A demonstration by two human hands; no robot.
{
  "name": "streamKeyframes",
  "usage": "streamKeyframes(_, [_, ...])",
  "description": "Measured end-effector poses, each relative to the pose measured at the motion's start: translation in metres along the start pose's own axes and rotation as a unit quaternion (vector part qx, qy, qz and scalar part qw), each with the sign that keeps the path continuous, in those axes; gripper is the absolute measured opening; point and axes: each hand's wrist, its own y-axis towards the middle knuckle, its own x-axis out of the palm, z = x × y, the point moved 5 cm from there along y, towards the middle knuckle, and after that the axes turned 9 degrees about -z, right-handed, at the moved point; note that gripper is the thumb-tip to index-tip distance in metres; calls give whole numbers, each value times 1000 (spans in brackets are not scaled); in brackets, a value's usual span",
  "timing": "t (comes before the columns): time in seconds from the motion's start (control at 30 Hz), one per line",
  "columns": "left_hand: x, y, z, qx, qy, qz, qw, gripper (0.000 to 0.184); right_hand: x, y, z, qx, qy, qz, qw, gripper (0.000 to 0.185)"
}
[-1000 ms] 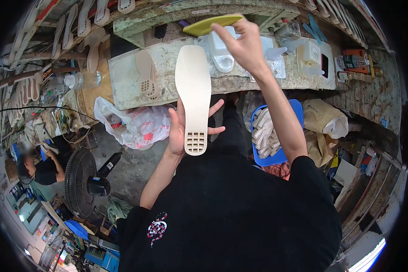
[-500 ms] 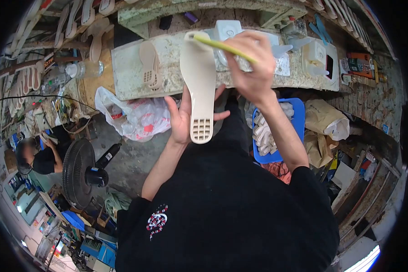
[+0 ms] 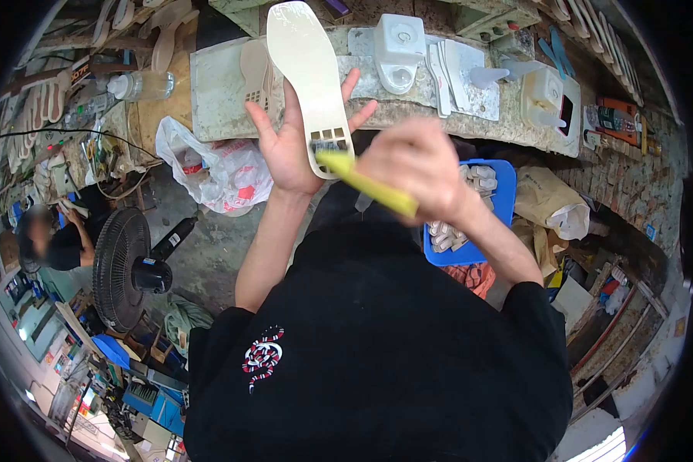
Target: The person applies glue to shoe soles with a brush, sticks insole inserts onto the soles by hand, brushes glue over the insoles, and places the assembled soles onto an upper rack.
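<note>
A pale cream shoe sole (image 3: 309, 68) lies along my left hand (image 3: 292, 154), carried on the palm with fingers spread behind and beside it. Its broad toe end points away from me, and its surface shines wet. Square holes show at the heel end near my wrist. My right hand (image 3: 416, 169), blurred by motion, is closed around a brush with a yellow handle (image 3: 377, 192). The brush's dark bristles lie on the heel's grid, partly covering it. Behind the held sole, more soles (image 3: 256, 73) lie stacked on the workbench (image 3: 215, 108).
On the bench stand a white container (image 3: 399, 46), pale strips (image 3: 446, 73) and another bottle (image 3: 539, 92). A blue basket (image 3: 504, 208) holds pale pieces at right. A plastic bag (image 3: 215, 169) hangs at the bench's left edge, with a fan (image 3: 123, 269) below. Another person (image 3: 58, 239) is at far left.
The brush has come from the toe end down to the heel end. My left hand has moved the sole farther away and up to the left. The toe surface now looks glossy.
</note>
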Motion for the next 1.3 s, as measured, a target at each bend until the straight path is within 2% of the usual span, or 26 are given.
streamKeyframes(0.03, [-1, 3, 2, 7, -7, -3, 1000, 93, 6, -1, -16, -60, 10, -17, 998, 36])
streamKeyframes(0.1, [-3, 3, 5, 17, 9, 13, 1000, 85, 2, -1, -29, -78, 109, -49, 990, 33])
streamKeyframes(0.17, [-10, 3, 5, 8, 46, 32, 998, 79, -7, -2, -13, -35, 16, 16, 999, 36])
streamKeyframes(0.2, [-8, 3, 6, 7, 84, 30, 996, 74, -9, 3, -11, -14, -28, -41, 999, 38])
streamKeyframes(0.27, [-10, 7, 7, 5, 94, 37, 995, 72, 9, -5, -22, -83, 67, -52, 993, 33])
streamKeyframes(0.3, [-9, 7, 7, 4, 106, 39, 994, 71, 2, -2, -28, -56, 105, -63, 991, 29])
streamKeyframes(0.37, [-9, 9, 7, 12, 114, 39, 993, 70, -10, -7, -12, 1, -5, 26, 1000, 30])
streamKeyframes(0.4, [-7, 9, 10, 12, 141, 37, 989, 70, -12, -7, -5, 42, -62, 13, 997, 35])
streamKeyframes(0.43, [-8, 10, 10, 17, 149, 32, 988, 70, -13, -14, -6, 41, -30, -13, 999, 41])
streamKeyframes(0.47, [-10, 10, 11, 21, 159, 25, 987, 70, -14, -19, -13, 30, 5, -12, 999, 40])
streamKeyframes(0.5, [-9, 9, 10, 20, 161, 17, 987, 70, -17, -21, -17, 70, 46, -12, 996, 31])
streamKeyframes(0.57, [-12, 5, 4, -3, 183, 22, 983, 71, -15, -29, -2, 219, 151, 93, 960, 19])
streamKeyframes(0.6, [-11, 2, -3, -11, 184, 27, 982, 72, -9, -30, 9, 258, 168, 170, 936, 14])
streamKeyframes(0.67, [-15, -4, -13, -41, 207, 6, 977, 72, 5, -29, 38, 319, 106, 172, 926, 14])
streamKeyframes(0.7, [-15, -7, -17, -63, 182, -8, 981, 71, 12, -44, 58, 414, 140, 214, 873, 12])
streamKeyframes(0.73, [-14, -10, -20, -64, 164, -7, 984, 71, 13, -53, 75, 444, 182, 295, 826, 14])
streamKeyframes(0.77, [-13, -13, -22, -63, 147, -4, 987, 71, 3, -58, 84, 425, 157, 334, 826, 13])
streamKeyframes(0.83, [-12, -16, -24, -81, 162, 6, 983, 72, -11, -47, 68, 397, 206, 372, 814, 11])
streamKeyframes(0.87, [-16, -20, -26, -96, 164, 13, 982, 72, -14, -34, 59, 311, 166, 292, 889, 10])
streamKeyframes(0.9, [-20, -23, -29, -109, 153, 14, 982, 73, -14, -22, 53, 244, 64, 202, 946, 12])
streamKeyframes(0.93, [-17, -24, -30, -120, 140, 0, 983, 74, -11, -15, 58, 268, 28, 199, 942, 12])
streamKeyframes(0.97, [-13, -25, -32, -129, 125, -15, 984, 74, -5, -25, 80, 319, 62, 257, 910, 14])
streamKeyframes(1.03, [-15, -28, -34, -136, 85, -15, 987, 74, -6, -35, 125, 402, 101, 303, 858, 16])
streamKeyframes(1.1, [-20, -29, -37, -144, 40, -6, 989, 76, -5, -51, 157, 406, 60, 316, 855, 16])
streamKeyframes(1.17, [-17, -26, -36, -140, 16, 25, 990, 76, 1, -76, 179, 419, 95, 327, 841, 16])
streamKeyframes(1.3, [-47, -33, -31, -127, 28, 121, 984, 74, 39, -140, 221, 449, -48, 175, 875, 15])
